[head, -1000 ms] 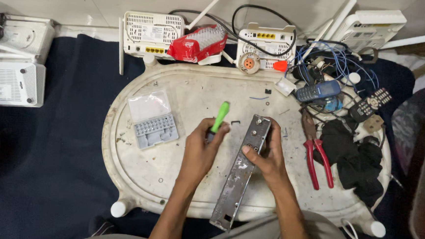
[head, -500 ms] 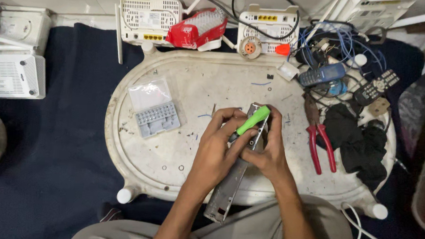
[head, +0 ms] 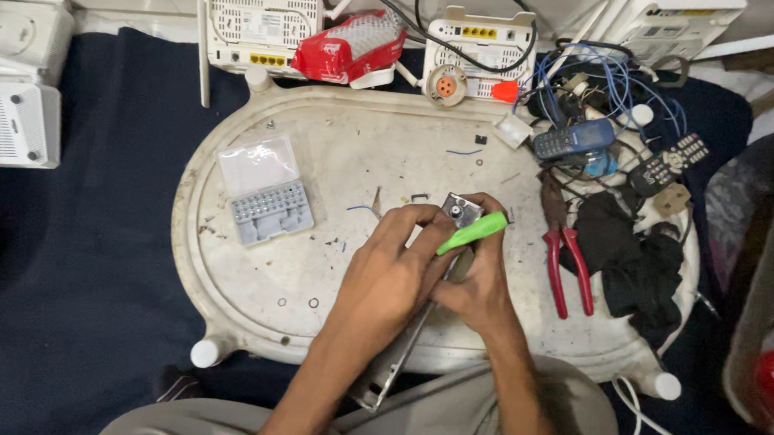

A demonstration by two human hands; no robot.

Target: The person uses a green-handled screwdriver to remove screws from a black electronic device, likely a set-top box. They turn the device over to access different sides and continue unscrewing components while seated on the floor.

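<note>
Metal lock plate (head: 416, 327), long and narrow, lying across near rim of white oval tray (head: 239, 289); long axis running from near-left off the tray edge to far-right, far end (head: 461, 209) pointing toward the routers. Left hand (head: 392, 276) closed over its middle, right hand (head: 481, 286) pressed just beside, fingers clamped on green-handled screwdriver (head: 473, 233), handle slanting up to the right. Farther left, grey bit case (head: 263, 188) with lid open. To the right, red-handled pliers (head: 564, 255). Beyond the tray, white routers (head: 260, 26).
</note>
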